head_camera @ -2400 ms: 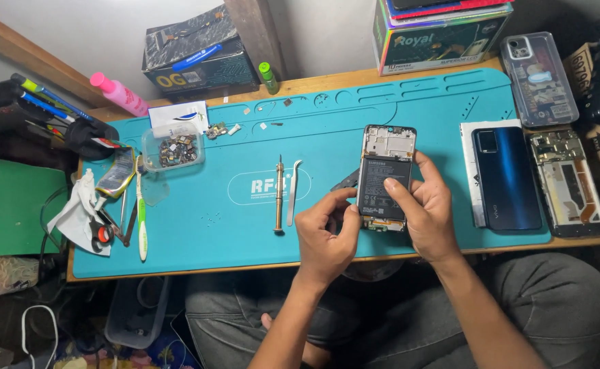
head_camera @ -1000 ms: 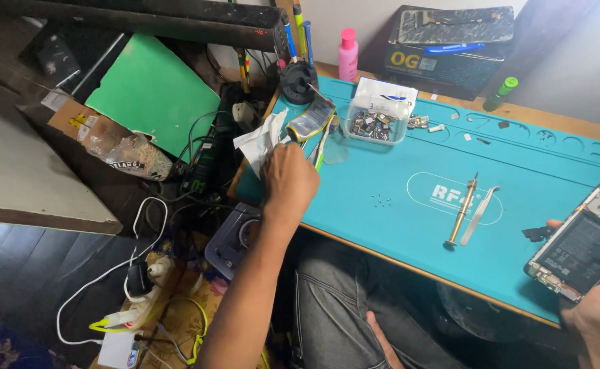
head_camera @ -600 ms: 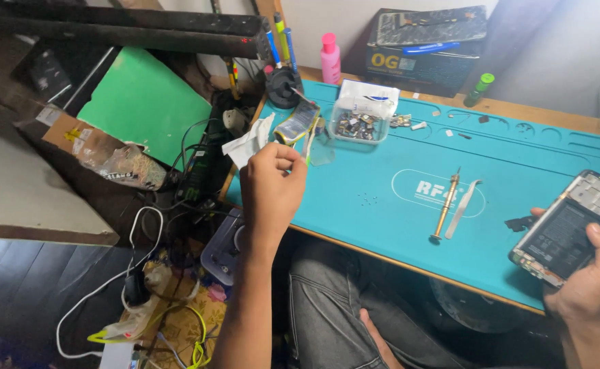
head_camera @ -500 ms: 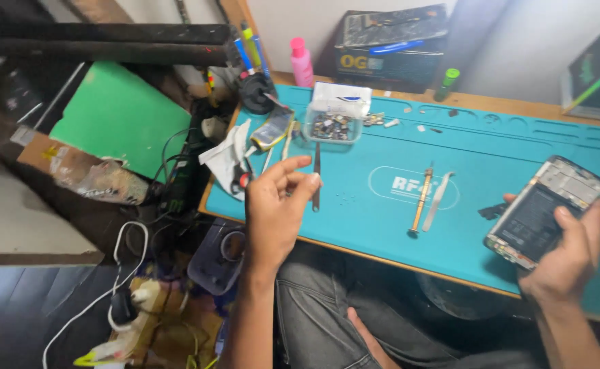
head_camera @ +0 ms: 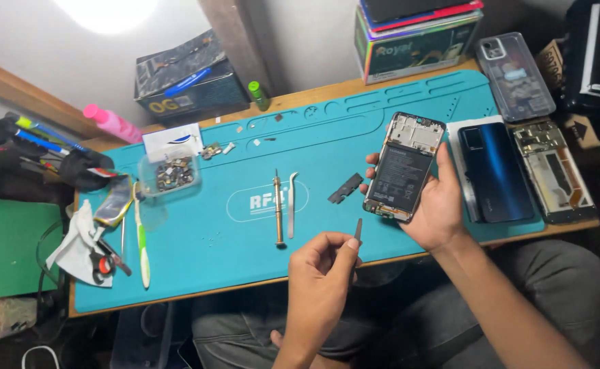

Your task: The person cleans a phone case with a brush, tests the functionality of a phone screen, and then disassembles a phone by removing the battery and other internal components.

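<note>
The right hand (head_camera: 440, 205) grips an opened black smartphone with its back cover off (head_camera: 403, 166), raised over the teal silicone repair mat (head_camera: 231, 232) at about two o'clock. The left hand (head_camera: 320, 283) pinches a thin grey metal pry tool (head_camera: 357, 232), tip up, at six o'clock. Apparently mid-disassembly; next the tip must reach the phone's internals precisely.

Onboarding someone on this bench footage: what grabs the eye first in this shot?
First, the opened black smartphone with its back off, held up in the right hand over the teal rubber work mat. Next, the left hand near the mat's front edge, pinching a thin grey metal tool. At mid-mat lie a brass-coloured screwdriver and a pale spudger, side by side.
</note>
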